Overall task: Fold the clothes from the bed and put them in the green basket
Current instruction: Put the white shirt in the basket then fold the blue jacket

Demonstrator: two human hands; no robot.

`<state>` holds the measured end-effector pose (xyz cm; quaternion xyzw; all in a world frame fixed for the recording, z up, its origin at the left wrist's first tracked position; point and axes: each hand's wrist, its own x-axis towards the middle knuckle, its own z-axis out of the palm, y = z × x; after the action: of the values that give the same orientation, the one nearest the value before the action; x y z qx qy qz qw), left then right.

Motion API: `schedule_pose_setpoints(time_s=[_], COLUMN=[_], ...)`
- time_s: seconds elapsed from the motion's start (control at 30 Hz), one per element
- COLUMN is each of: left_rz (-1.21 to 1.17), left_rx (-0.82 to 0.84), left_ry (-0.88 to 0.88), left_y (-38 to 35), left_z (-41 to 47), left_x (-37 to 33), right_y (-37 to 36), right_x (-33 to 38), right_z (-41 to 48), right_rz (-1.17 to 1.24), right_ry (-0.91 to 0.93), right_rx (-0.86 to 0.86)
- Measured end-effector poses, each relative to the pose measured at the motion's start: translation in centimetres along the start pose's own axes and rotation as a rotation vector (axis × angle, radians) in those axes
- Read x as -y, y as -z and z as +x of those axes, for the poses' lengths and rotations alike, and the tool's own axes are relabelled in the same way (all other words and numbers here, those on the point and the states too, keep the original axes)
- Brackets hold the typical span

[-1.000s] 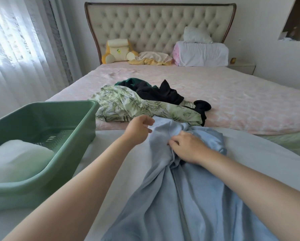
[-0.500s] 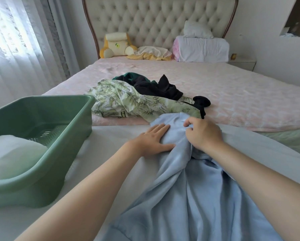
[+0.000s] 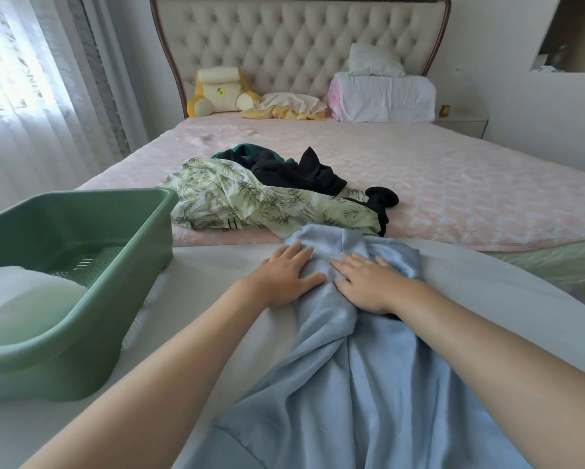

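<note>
Right, my left hand point(image 3: 286, 277) and right hand point(image 3: 369, 282) lie flat side by side with fingers spread, pressing the bunched top of the light-blue garment point(image 3: 369, 384) on the white surface at the foot of the bed point(image 3: 470, 184). I'd judge it best to sweep outward from the middle, flattening the creases before any fold. The green basket point(image 3: 81, 198) sits to my left, apart from the garment, holding one pale folded bundle point(image 3: 20, 299) — a leaf-print garment point(image 3: 233, 201) and black clothes point(image 3: 294, 170) wait on the bed.
</note>
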<state>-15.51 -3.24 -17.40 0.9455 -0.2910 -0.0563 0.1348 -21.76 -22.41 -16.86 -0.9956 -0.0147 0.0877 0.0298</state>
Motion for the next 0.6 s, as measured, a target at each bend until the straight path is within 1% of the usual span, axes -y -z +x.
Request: schedule_pose_setpoints(time_s=[0.17, 0.23, 0.3, 0.37, 0.47, 0.53, 0.6], left_rz=[-0.017, -0.003, -0.042, -0.059, 0.009, 0.028, 0.060], left_rx=[-0.085, -0.116, -0.116, -0.042, 0.084, 0.151, 0.268], left_ry=[-0.027, -0.010, 0.008, 0.038, 0.093, 0.134, 0.178], left_y=[2.2, 3.3, 4.0, 4.2, 4.3, 4.4, 4.0], left_z=[-3.4, -4.5, -6.2, -8.2, -11.2, -13.2, -15.2], left_x=[-1.0, -1.4, -2.0, -2.9, -4.3, -5.0, -5.4], right_y=[1.9, 2.4, 2.5, 2.0, 1.4, 1.2, 0.4], right_x=[1.7, 3.0, 4.6, 5.7, 6.2, 6.0, 5.9], right_z=[-2.8, -4.2, -6.3, -8.5, -11.9, -14.1, -16.0], right_rz=[-0.002, 0.042, 0.124, 0.182, 0.277, 0.238, 0.164], right_ry=[0.023, 0.033, 0.051, 0.085, 0.131, 0.177, 0.227], right_rx=[-0.176, -0.176, -0.161, -0.153, -0.171, -0.192, -0.161])
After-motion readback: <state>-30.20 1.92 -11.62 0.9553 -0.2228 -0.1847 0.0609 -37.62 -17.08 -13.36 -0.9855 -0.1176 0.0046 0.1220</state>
